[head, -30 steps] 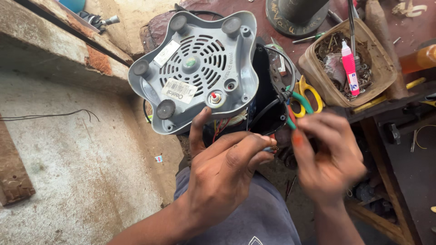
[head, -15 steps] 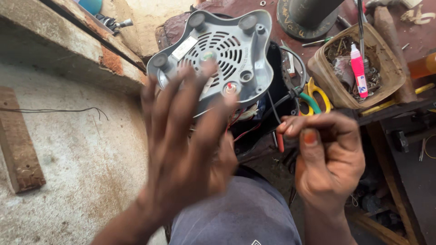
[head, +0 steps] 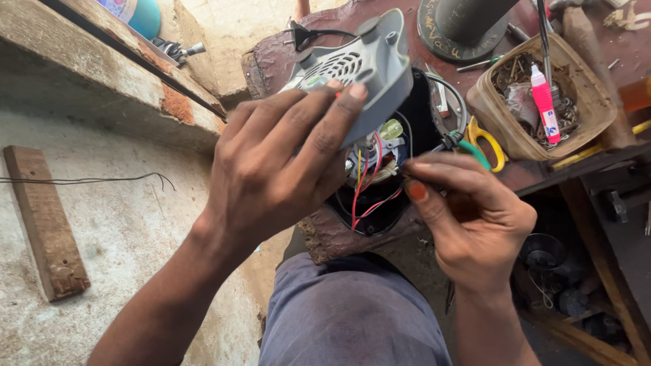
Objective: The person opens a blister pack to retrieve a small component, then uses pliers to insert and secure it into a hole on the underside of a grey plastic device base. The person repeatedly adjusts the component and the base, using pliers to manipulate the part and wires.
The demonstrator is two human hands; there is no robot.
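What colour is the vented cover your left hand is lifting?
Grey, seen in the head view: the vented cover under the left hand.

At right we see a tan tub (head: 591,102) of small parts holding a pink tube (head: 544,102), with yellow-handled scissors (head: 489,139) beside it. At left we note a wooden plank (head: 46,224) and a thin black wire (head: 88,180) on the concrete floor.

Head view — steeply down, close
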